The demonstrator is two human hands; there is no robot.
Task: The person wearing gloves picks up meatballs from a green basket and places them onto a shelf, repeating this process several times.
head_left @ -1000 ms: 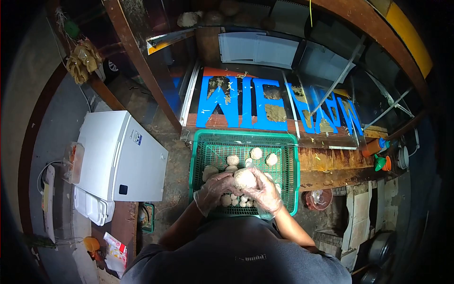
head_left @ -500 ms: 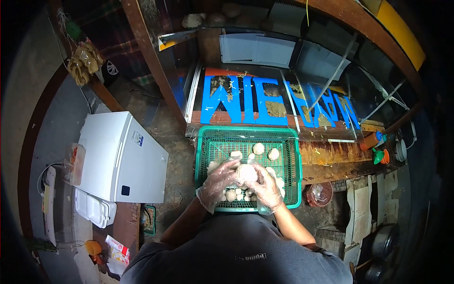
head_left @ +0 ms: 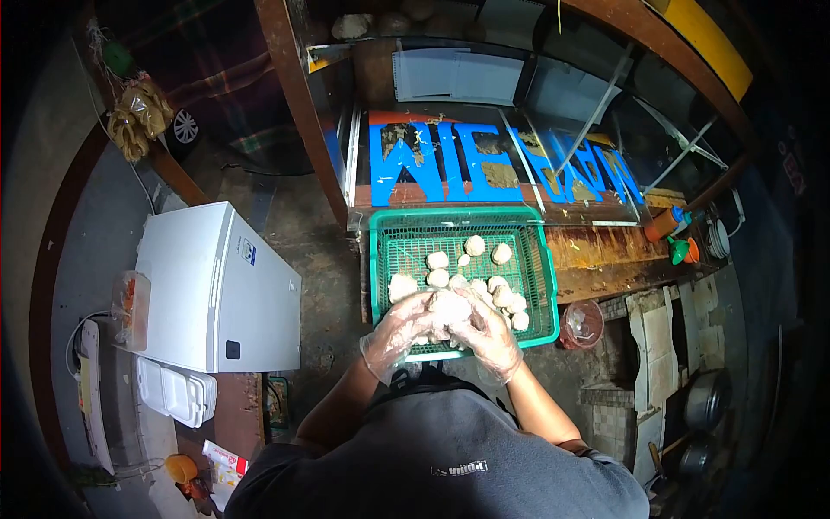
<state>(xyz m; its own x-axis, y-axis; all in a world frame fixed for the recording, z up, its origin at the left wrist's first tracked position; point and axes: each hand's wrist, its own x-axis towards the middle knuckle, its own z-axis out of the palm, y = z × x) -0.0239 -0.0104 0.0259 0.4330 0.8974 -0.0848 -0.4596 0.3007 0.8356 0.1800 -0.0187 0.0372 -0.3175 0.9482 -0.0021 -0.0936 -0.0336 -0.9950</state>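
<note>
Over the near side of a green plastic basket (head_left: pixel 552 298), both my hands wear clear plastic gloves. My left hand (head_left: pixel 399 331) curls round the left side of a pale, rough ball (head_left: pixel 449 307), and my right hand (head_left: pixel 490 333) closes on its right side. Inside the basket lie several whitish balls of differing size, among them one ball (head_left: pixel 475 246) towards the back and another ball (head_left: pixel 501 253) at the back right. A larger pale lump (head_left: pixel 402 287) rests at the left. My hands hide part of the near contents.
A white freezer (head_left: pixel 220 285) stands at the left, with white foam trays (head_left: pixel 175 391) near its front. Behind the basket is a glass case with blue letters (head_left: pixel 415 173). A reddish bucket (head_left: pixel 581 324) and orange bottle (head_left: pixel 664 223) are at the right.
The view has shifted, so the basket appears slightly higher. Both hands still hold the pale ball, now nearer the basket's near edge, and more of the balls behind them show.
</note>
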